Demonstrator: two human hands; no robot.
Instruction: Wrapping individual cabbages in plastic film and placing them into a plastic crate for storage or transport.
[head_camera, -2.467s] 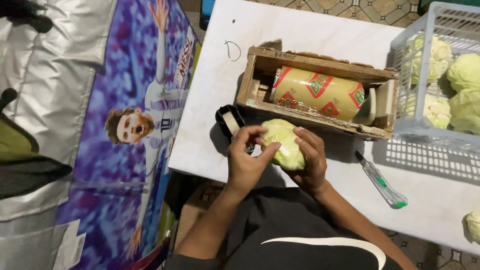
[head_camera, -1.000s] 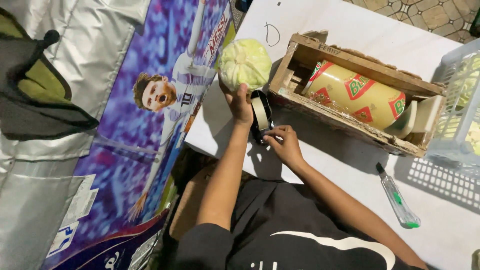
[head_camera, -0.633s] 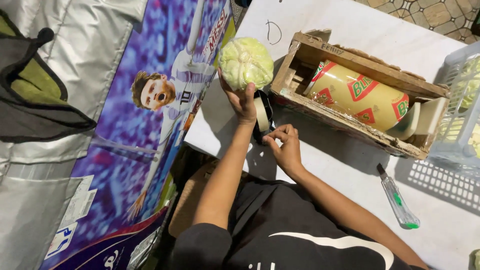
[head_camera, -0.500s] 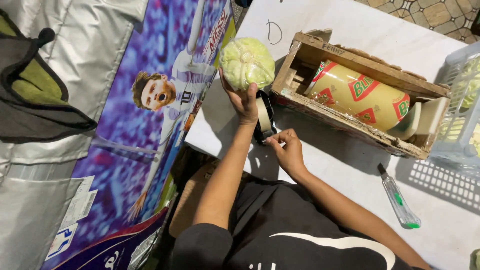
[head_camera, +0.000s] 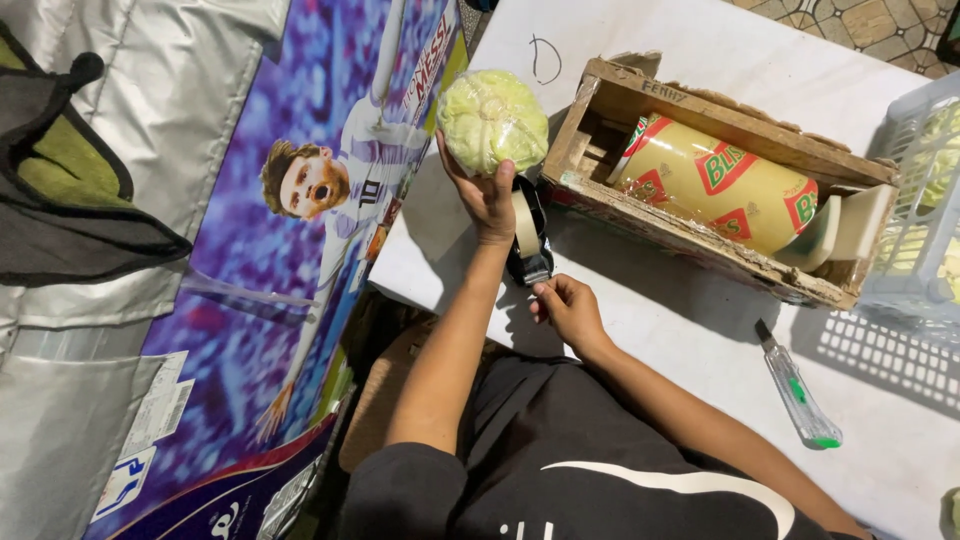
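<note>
Lifting cabbage (head_camera: 491, 120), pinching tape dispenser (head_camera: 528, 232)

White table (head_camera: 660, 330): crate (head_camera: 700, 180), cutter (head_camera: 797, 388), basket (head_camera: 920, 220).

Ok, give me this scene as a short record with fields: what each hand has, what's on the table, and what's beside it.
left hand: raised, holding a round pale green wrapped cabbage
right hand: fingertips at the black tape dispenser, at its near end
table: white tabletop
crate: worn wooden crate holding a big yellow film roll
cutter: green utility knife, lying apart from both hands
basket: white plastic basket at the right edge
</note>
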